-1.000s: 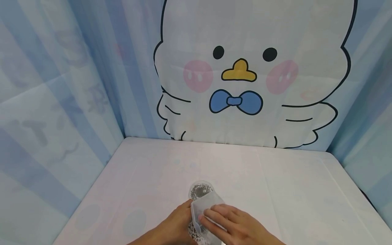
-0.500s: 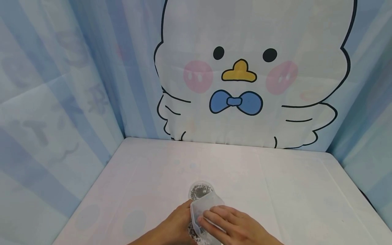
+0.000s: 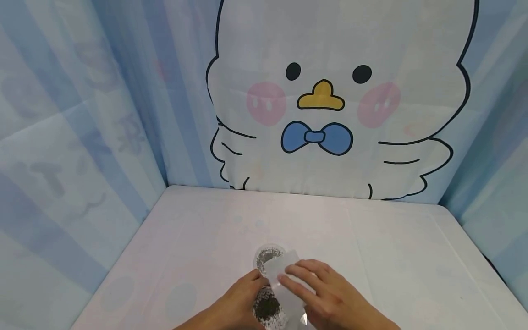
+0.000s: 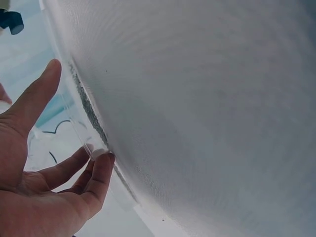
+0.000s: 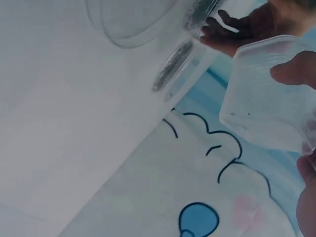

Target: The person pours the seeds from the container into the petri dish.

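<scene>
My right hand grips a translucent plastic box, tilted over the near container. In the right wrist view, a few dark specks show on the wall of the box. A clear round container holds dark grains with pale ones around them. My left hand cups its left side, fingers on the far side. In the left wrist view, the thumb and fingertips stand on either side of the clear wall, with a dark layer low inside.
A second round container with grey grains stands just beyond my hands. A clear round vessel is near the grain containers in the right wrist view. Printed curtains border the pale tabletop at back and sides.
The right hand has moved the box slightly right and up and turned it, so that its side shows. More of the dark grains in the near container is uncovered. My left hand has stayed put.
</scene>
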`<state>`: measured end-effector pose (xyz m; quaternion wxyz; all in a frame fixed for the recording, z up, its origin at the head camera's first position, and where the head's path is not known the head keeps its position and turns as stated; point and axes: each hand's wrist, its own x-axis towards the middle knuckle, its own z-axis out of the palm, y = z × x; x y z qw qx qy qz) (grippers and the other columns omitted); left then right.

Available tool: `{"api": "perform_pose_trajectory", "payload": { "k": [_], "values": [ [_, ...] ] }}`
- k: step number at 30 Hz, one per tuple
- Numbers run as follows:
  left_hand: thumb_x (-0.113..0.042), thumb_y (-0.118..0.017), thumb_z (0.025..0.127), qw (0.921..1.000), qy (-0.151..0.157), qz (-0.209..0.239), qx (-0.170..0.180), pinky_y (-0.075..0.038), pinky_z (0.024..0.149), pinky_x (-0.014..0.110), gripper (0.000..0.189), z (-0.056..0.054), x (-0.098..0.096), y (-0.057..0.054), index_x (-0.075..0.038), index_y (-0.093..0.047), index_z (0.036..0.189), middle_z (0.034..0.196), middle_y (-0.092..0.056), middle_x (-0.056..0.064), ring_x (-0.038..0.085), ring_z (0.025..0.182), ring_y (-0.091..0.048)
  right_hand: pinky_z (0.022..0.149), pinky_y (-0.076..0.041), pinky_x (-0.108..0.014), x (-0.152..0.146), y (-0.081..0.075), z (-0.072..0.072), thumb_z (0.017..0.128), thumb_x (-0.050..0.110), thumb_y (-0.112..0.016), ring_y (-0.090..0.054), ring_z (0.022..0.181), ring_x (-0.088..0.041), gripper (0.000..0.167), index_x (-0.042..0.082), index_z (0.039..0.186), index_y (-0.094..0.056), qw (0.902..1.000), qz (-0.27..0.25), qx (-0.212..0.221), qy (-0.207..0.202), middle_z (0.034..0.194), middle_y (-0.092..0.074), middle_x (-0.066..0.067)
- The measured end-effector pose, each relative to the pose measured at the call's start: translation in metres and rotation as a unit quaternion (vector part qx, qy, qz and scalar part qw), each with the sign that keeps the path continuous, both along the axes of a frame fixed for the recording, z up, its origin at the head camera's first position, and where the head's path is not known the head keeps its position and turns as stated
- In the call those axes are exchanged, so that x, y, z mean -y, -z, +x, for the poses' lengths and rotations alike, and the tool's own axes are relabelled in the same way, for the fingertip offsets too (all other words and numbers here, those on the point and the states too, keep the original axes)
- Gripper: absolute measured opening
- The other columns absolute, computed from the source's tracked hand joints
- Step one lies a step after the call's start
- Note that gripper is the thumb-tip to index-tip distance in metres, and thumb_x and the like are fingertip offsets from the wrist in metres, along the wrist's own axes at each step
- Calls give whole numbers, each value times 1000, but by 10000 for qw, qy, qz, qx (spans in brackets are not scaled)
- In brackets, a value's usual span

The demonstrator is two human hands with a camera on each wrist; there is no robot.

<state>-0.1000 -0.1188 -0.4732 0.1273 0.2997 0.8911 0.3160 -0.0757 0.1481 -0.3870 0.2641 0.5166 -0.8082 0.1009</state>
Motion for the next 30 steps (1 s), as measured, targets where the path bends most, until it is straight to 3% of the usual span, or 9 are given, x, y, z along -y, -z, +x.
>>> {"api": "perform_pose_trajectory", "payload": {
  "k": [2,4,5,11,16,22,26,30],
  "values": [
    [-57,-99,59,9992,-161,-222,305,-56,89,30,96,-5,1,12,-23,-61,140,124,-55,-13,4,108,-57,109,-43,-33,-8,0,-10,66,23,-94,-53,126,-20,95,15,151,-53,9986,-244,350,325,140,-60,0],
    [-64,-96,57,9991,-177,-280,267,-55,86,28,96,-13,4,33,-25,-62,138,118,-53,-17,-1,102,-54,108,-41,-34,-16,2,-21,62,21,-94,-52,127,-21,97,15,149,-53,9935,-575,760,619,140,-58,-1],
    [-64,-96,56,9990,-183,-302,281,-55,87,28,97,-14,4,36,-25,-62,138,118,-53,-17,-1,102,-54,108,-40,-33,-20,4,-28,62,19,-94,-51,127,-21,95,15,149,-54,9893,-789,992,723,141,-57,-1],
    [-59,-99,56,9990,-171,-338,231,-55,87,27,95,-13,5,39,-24,-63,137,117,-52,-17,-2,101,-53,100,-51,-31,-37,20,-65,63,9,-97,-58,123,-18,90,11,142,-56,9505,-1680,2321,1205,138,-59,1],
    [-57,-99,56,9987,-196,-364,308,-55,87,26,95,-13,3,40,-24,-63,137,116,-52,-18,-3,100,-52,96,-57,-47,-46,36,-91,65,7,-97,-64,120,-28,87,6,141,-54,9307,-1830,2880,1317,136,-64,-5],
    [-52,-100,60,9993,-51,-316,197,-54,81,24,93,-14,5,42,-22,-62,139,115,-51,-15,-3,97,-51,106,-51,-54,-55,51,-113,75,10,-93,-62,129,-40,82,5,145,-51,8988,-1843,3715,1424,143,-62,-16],
    [-53,-100,59,9993,-47,-274,252,-53,81,23,93,-14,5,44,-23,-62,139,115,-51,-17,-4,97,-51,108,-49,-57,-62,57,-122,79,15,-91,-60,130,-40,78,3,145,-50,8863,-1754,3935,1698,140,-63,-17],
    [-54,-100,58,9992,-90,-255,301,-53,82,23,94,-15,5,45,-24,-62,139,115,-51,-18,-4,97,-51,104,-50,-59,-69,61,-128,80,20,-90,-60,127,-39,79,3,146,-51,8827,-1600,3967,1947,137,-65,-18]
  ]
}}
